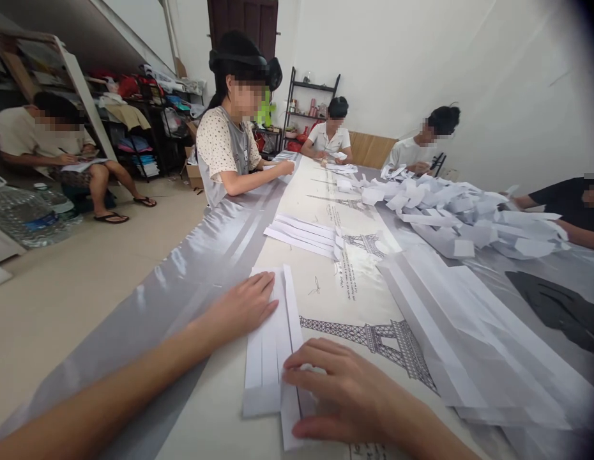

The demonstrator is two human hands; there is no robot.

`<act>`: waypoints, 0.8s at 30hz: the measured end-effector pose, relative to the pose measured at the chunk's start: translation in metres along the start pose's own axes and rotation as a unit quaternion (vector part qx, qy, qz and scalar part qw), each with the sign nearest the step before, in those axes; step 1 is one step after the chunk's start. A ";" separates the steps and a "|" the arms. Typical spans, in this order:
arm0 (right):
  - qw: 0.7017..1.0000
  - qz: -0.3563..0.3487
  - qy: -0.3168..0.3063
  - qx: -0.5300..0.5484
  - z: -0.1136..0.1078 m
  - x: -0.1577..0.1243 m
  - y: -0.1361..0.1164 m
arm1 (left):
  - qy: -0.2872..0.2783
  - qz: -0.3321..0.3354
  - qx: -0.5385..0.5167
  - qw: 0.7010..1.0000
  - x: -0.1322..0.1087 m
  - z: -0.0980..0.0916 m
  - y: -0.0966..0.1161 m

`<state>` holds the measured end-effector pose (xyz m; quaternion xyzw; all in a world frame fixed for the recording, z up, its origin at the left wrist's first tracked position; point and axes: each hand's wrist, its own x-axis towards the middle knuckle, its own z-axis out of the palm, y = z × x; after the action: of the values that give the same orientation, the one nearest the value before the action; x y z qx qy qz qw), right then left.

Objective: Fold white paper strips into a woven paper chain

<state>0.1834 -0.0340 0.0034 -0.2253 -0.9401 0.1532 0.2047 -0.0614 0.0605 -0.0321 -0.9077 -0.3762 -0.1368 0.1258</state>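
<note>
Flat left hand (249, 305), half-curled right hand (347, 386) touch paper strips (262, 361).

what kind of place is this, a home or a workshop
Likely a room in a home doubling as a small workroom: paper strips and a heap of paper pieces lie on a cloth-draped table, and a cluttered black rack stands beyond it.

Apparently a home room used as a workroom: a cloth-covered table (189, 271) under the fingers (262, 287), people (225, 144) and a paper heap (450, 198) beyond them, household clutter (129, 116) far left
</note>
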 end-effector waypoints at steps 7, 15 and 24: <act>1.000 -0.024 -0.008 -0.003 0.008 0.003 -0.002 | -0.036 -0.058 -0.011 0.998 0.001 -0.001 -0.023; 0.999 0.023 0.002 0.029 0.014 0.006 -0.013 | -0.042 -0.074 -0.030 0.996 0.002 -0.004 -0.019; 0.998 0.031 0.055 -0.024 0.028 0.005 -0.013 | -0.029 -0.073 -0.048 0.996 0.001 -0.002 -0.018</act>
<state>0.1617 -0.0477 -0.0144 -0.2675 -0.9233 0.1239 0.2460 -0.0746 0.0728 -0.0277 -0.8866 -0.4376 -0.1369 0.0609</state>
